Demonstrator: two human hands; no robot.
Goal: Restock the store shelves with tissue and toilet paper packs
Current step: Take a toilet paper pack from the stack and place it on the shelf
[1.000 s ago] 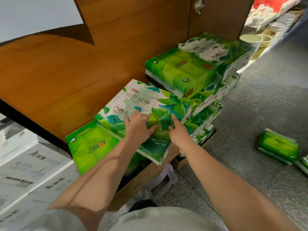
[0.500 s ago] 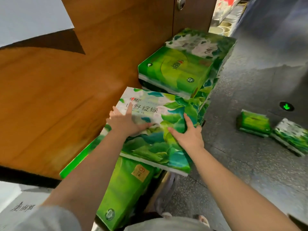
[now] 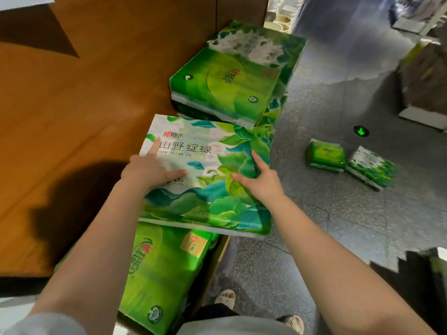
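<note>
A flat tissue pack with a leaf print and white label (image 3: pixel 208 180) lies on top of a bright green pack (image 3: pixel 164 269), against the wooden panel. My left hand (image 3: pixel 150 170) presses on its upper left part with fingers spread straight. At the pack's right side, my right hand (image 3: pixel 260 181) rests on top, its fingers straight near the edge. Just behind stands a stack of green packs (image 3: pixel 225 85), with another leaf-print pack (image 3: pixel 256 42) at its far end.
A brown wooden panel (image 3: pixel 84 105) rises on the left. Two more packs (image 3: pixel 325 154) (image 3: pixel 371 166) lie on the grey floor to the right, near a green arrow light (image 3: pixel 361 131). My sandalled feet (image 3: pixel 225 297) stand below the packs. Shelving edges the aisle at far right.
The leaf-print pack has settled flatter onto the green pack and closer to the stack. My left hand slid toward the pack's upper left; my right hand stays on its right side.
</note>
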